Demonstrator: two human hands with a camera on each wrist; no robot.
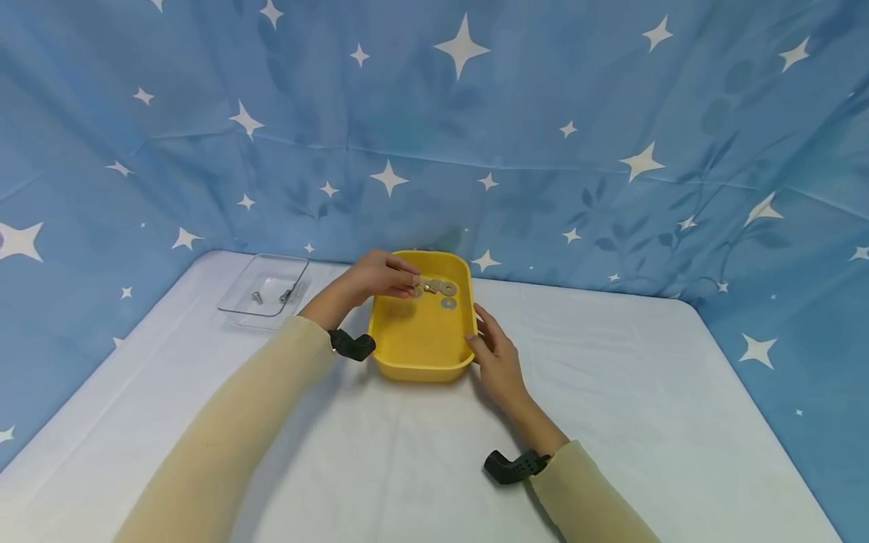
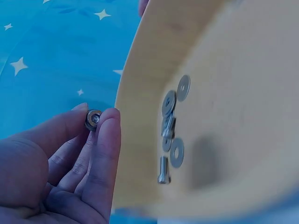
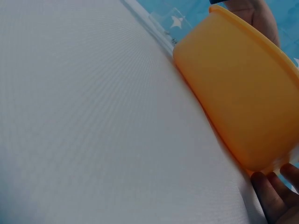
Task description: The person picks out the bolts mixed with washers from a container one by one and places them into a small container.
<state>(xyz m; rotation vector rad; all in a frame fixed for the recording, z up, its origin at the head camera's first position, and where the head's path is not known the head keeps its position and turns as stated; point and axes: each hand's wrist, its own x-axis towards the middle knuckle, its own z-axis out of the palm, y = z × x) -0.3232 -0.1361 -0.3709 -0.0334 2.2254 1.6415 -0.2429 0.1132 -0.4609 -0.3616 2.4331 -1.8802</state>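
A yellow tray (image 1: 421, 343) stands on the table, with several flat washers (image 1: 448, 288) and some small screws (image 2: 163, 170) in its far part. Over the tray's far left side, my left hand (image 1: 388, 274) pinches a socket-head screw (image 2: 93, 119) between thumb and fingertips. Its round head with the recess faces the left wrist camera, while the rest is hidden by the fingers. At the tray's right edge, my right hand (image 1: 498, 360) grips the rim, thumb on top and fingers along the outer wall. In the right wrist view those fingers (image 3: 268, 196) touch the tray's outside.
A clear plastic box (image 1: 254, 309) with a few screws (image 1: 285, 296) inside stands to the left, beyond my left forearm. White cloth (image 1: 611, 377) covers the table. A blue curtain with stars (image 1: 543, 136) hangs right behind the table's far edge.
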